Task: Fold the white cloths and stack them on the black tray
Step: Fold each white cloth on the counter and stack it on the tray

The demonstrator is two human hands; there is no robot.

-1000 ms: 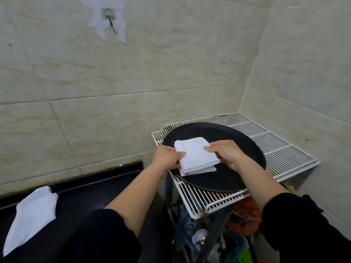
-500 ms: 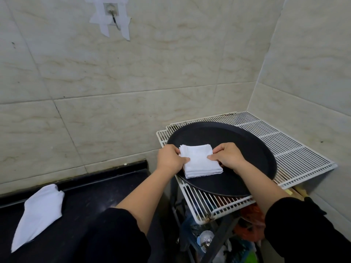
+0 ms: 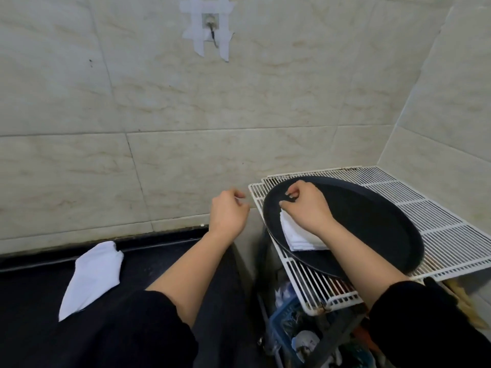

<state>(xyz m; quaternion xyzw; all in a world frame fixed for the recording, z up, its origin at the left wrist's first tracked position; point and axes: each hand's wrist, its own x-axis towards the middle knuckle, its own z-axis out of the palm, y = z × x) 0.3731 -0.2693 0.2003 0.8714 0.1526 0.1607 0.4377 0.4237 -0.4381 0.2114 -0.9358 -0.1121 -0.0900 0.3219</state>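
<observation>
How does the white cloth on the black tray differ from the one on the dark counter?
The tray cloth is folded into a small, layered square; the counter cloth lies loose, longer and larger. The tray cloth sits under the right hand; no hand touches the counter cloth. Both are white.

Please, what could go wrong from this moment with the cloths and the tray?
1. The folded cloths lie near the left rim of the black tray, which sits close to the edge of the wire rack; pressure from the right hand might tip or slide it.
2. The stack's layers look uneven, so adding the loose cloth may topple it.
</observation>
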